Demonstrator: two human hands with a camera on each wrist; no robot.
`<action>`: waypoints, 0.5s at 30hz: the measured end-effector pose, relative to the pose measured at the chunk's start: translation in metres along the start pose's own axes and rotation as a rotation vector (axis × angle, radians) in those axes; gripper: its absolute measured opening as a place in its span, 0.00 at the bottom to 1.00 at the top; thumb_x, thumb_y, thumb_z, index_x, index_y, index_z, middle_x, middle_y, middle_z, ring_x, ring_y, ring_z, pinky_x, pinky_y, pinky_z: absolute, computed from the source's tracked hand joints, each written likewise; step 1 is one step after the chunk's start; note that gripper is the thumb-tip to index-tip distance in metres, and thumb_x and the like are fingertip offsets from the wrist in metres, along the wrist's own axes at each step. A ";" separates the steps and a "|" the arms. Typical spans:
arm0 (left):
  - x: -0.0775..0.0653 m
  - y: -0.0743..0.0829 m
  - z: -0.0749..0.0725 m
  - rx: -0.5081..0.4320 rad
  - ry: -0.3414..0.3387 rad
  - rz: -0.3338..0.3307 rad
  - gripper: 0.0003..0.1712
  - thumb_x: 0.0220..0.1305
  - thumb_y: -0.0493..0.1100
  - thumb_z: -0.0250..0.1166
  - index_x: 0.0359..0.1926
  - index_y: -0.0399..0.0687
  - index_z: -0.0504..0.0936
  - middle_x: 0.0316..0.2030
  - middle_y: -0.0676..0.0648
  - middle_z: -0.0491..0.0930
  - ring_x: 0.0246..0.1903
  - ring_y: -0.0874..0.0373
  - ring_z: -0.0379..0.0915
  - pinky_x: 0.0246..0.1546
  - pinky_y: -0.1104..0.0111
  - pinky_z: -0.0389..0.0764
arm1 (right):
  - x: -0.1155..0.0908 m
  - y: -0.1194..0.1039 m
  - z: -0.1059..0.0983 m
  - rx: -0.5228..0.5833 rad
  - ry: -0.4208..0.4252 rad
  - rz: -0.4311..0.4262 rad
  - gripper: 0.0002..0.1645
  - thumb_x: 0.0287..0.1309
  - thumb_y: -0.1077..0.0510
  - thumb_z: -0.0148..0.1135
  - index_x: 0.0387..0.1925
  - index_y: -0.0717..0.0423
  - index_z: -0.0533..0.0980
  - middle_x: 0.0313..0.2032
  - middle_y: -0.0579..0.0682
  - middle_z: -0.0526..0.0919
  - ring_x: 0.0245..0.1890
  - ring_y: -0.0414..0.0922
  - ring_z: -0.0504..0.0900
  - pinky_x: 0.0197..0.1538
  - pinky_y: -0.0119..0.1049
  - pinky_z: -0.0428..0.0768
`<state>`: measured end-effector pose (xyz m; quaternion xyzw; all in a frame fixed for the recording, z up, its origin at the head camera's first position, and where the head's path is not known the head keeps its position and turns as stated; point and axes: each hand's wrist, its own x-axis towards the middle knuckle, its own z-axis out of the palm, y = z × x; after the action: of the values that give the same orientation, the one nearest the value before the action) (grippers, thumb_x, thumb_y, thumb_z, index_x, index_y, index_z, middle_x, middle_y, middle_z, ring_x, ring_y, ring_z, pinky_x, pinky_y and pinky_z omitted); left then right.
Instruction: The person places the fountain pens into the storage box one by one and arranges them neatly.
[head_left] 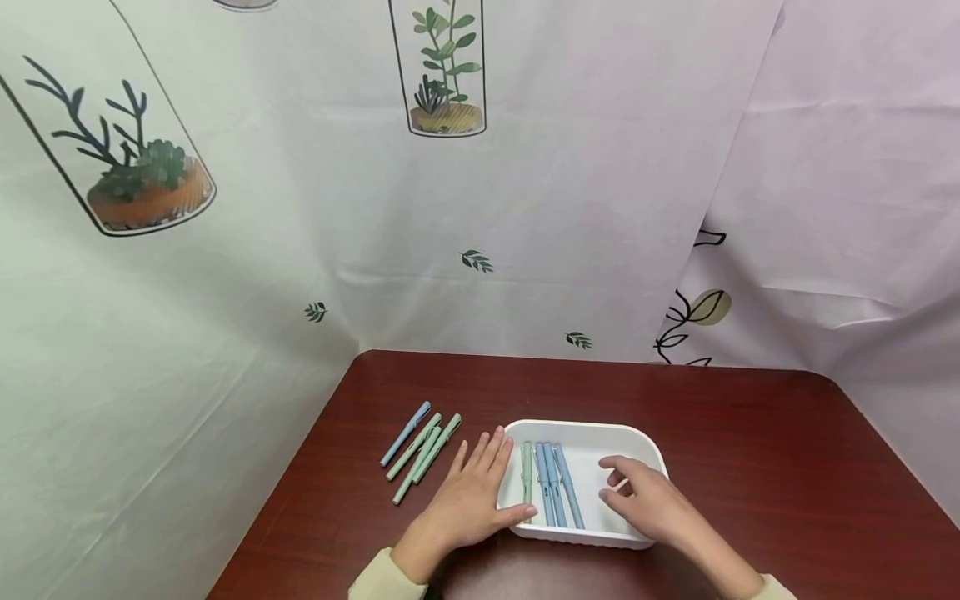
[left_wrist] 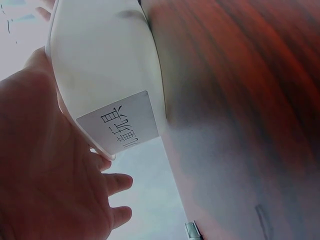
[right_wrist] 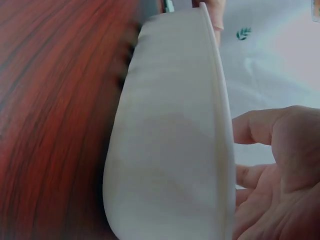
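A white plastic tray (head_left: pixel 588 537) stands on the table, with one green pen (head_left: pixel 527 475) and three blue pens (head_left: pixel 552 483) lying side by side in its left half. My left hand (head_left: pixel 474 492) rests on the tray's left rim, fingers straight and spread, thumb across the front left corner. Over the right part of the tray hovers my right hand (head_left: pixel 648 500), its fingers loosely bent and nothing between them. In the right wrist view the tray's outer wall (right_wrist: pixel 165 125) covers part of those fingers. A printed label (left_wrist: pixel 120 122) shows on the tray's left side.
Left of the tray, one blue pen (head_left: pixel 405 433) and three green pens (head_left: pixel 425 457) lie slanted and close together on the dark red wooden table (head_left: pixel 757 467). Behind and to the left hangs a pale cloth (head_left: pixel 585 208) printed with plants.
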<state>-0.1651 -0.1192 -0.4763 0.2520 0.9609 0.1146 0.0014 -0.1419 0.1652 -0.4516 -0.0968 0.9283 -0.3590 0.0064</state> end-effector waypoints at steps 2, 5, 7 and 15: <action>0.000 0.000 0.000 0.001 -0.001 0.000 0.59 0.64 0.79 0.51 0.80 0.44 0.52 0.80 0.42 0.48 0.78 0.44 0.44 0.75 0.43 0.49 | -0.003 0.002 -0.003 -0.003 0.015 -0.017 0.22 0.56 0.59 0.72 0.53 0.58 0.80 0.40 0.46 0.85 0.38 0.42 0.84 0.42 0.37 0.82; 0.000 0.000 0.000 0.003 -0.001 0.001 0.59 0.64 0.80 0.50 0.80 0.44 0.52 0.80 0.42 0.48 0.78 0.44 0.44 0.75 0.43 0.49 | -0.007 0.004 -0.007 -0.004 0.034 -0.046 0.24 0.57 0.58 0.72 0.55 0.58 0.79 0.46 0.50 0.85 0.43 0.47 0.85 0.46 0.41 0.85; 0.000 0.000 0.000 0.002 -0.002 0.000 0.59 0.64 0.80 0.50 0.80 0.44 0.52 0.80 0.42 0.48 0.78 0.44 0.44 0.75 0.43 0.49 | -0.011 0.005 -0.009 -0.030 0.056 -0.063 0.25 0.57 0.57 0.72 0.56 0.57 0.79 0.50 0.51 0.85 0.45 0.49 0.86 0.47 0.44 0.85; 0.001 -0.001 0.002 0.001 0.007 0.003 0.59 0.64 0.79 0.51 0.80 0.44 0.52 0.80 0.41 0.48 0.78 0.44 0.44 0.75 0.43 0.49 | -0.020 0.015 -0.009 -0.209 0.298 -0.247 0.27 0.52 0.62 0.75 0.56 0.55 0.80 0.53 0.49 0.83 0.51 0.50 0.83 0.54 0.41 0.79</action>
<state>-0.1665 -0.1188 -0.4783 0.2531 0.9606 0.1151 -0.0023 -0.1258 0.1857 -0.4559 -0.1559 0.9322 -0.2694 -0.1849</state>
